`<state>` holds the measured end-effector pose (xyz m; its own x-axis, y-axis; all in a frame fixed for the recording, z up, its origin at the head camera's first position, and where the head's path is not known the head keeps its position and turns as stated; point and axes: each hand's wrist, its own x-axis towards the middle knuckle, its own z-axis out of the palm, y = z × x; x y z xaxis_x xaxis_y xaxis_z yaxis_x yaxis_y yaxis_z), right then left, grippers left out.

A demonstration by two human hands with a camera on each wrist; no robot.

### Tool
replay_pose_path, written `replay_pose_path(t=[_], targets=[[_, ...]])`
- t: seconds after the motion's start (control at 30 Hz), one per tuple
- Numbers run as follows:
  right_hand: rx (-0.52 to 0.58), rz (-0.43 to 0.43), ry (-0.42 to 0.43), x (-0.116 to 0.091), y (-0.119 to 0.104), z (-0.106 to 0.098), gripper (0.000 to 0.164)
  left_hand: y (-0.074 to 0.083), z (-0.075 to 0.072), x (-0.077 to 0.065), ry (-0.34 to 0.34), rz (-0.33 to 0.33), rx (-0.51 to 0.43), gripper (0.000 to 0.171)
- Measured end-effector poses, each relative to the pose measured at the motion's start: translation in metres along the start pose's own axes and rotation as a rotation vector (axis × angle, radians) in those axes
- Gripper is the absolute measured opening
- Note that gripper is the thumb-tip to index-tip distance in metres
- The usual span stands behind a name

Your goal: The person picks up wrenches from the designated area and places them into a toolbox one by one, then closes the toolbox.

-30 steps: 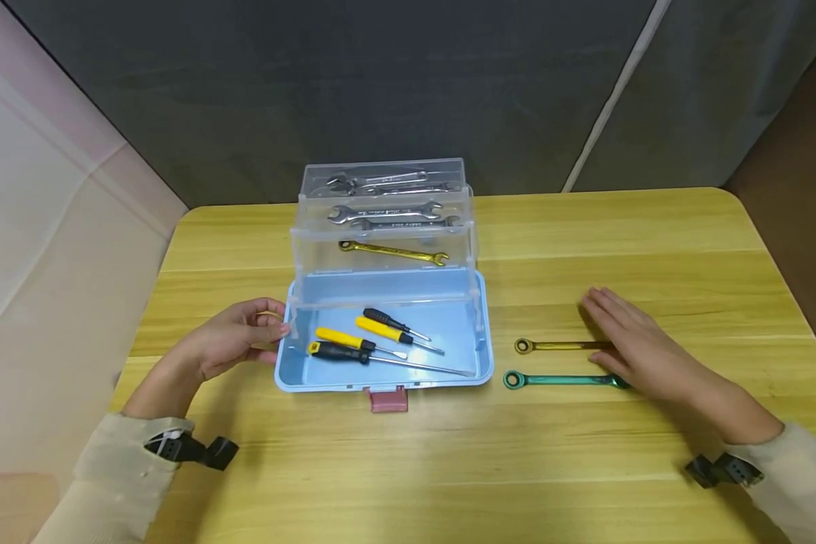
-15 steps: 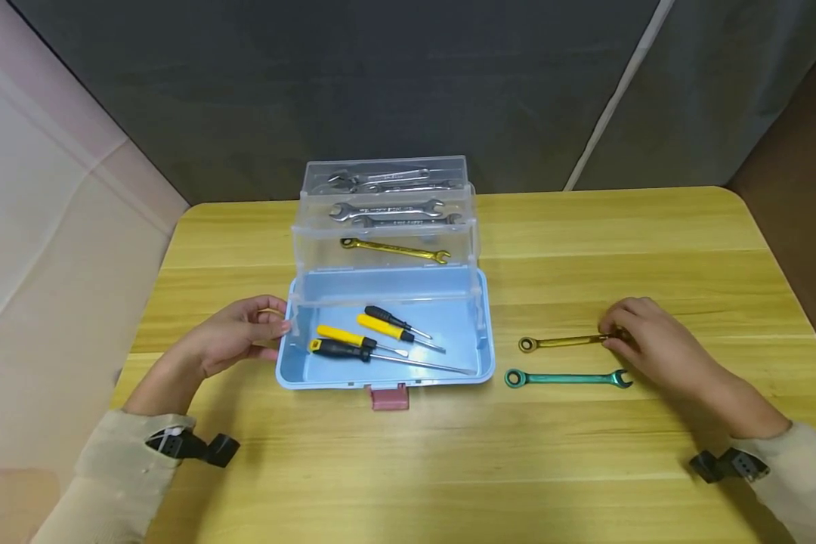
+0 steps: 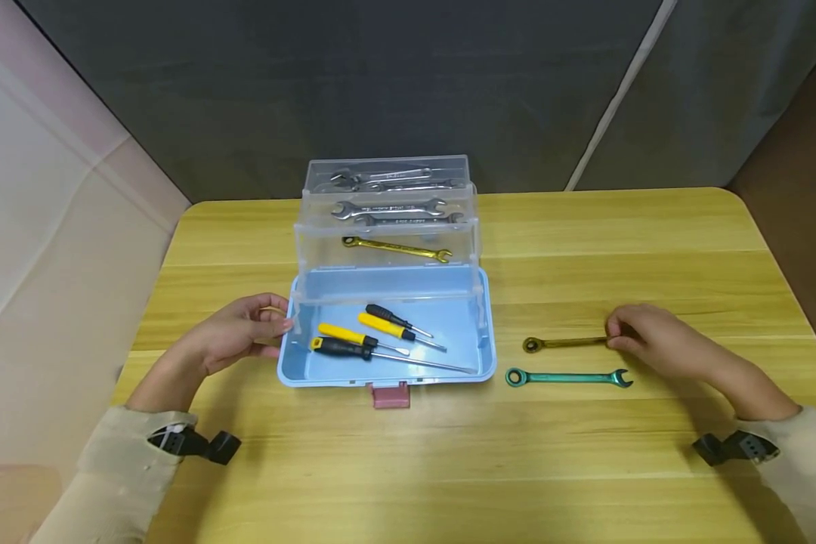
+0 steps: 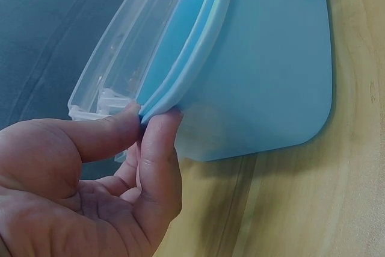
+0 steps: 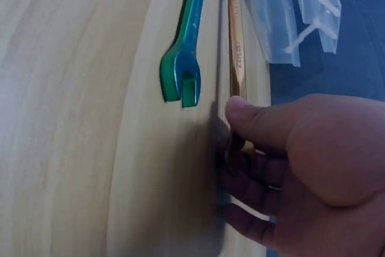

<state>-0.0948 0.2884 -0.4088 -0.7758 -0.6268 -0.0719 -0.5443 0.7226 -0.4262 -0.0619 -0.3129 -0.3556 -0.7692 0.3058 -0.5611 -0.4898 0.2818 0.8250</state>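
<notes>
"Where's the gold wrench [image 3: 571, 343]?"

"Right side of the head frame, just above the green wrench [image 3: 567, 378]. The right hand [image 3: 659, 344] pinches it near its right end; I can't tell whether it's off the table [image 3: 449, 468]."

"And the left hand [image 3: 245, 332]?"

"Left of centre, pinching the rim of the box [image 4: 271, 70] between thumb and finger. A light hold should be enough to steady it."

"Any tip for the lift?"

"Gripped that near one end, the ring end may dip or swing. I'd pinch firmly and raise it level, clear of the green one."
</notes>
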Motion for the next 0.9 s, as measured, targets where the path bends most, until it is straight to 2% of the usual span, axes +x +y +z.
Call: replay_pose_path(t=[0.13,0.33,0.63,0.73,0.9], targets=[[0.103,0.055,-0.011,-0.003,0.002,0.000,0.015,0.001,0.000,0.000,0.002,-0.004,0.006,0.024],[0.261,0.111,0.049,-0.012,0.005,0.005,0.004,0.001,0.001,0.002,0.002,-0.006,0.002,0.023],[0.578,0.110,0.110,-0.021,0.008,0.009,0.039,0.001,0.001,0.001,0.003,-0.004,0.001,0.021],[0.619,0.119,0.120,-0.020,0.006,0.009,0.041,0.001,0.000,0.000,0.006,-0.003,0.002,0.021],[0.602,0.109,0.107,-0.017,0.004,0.010,0.036,0.000,0.000,0.000,0.002,-0.001,-0.007,0.020]])
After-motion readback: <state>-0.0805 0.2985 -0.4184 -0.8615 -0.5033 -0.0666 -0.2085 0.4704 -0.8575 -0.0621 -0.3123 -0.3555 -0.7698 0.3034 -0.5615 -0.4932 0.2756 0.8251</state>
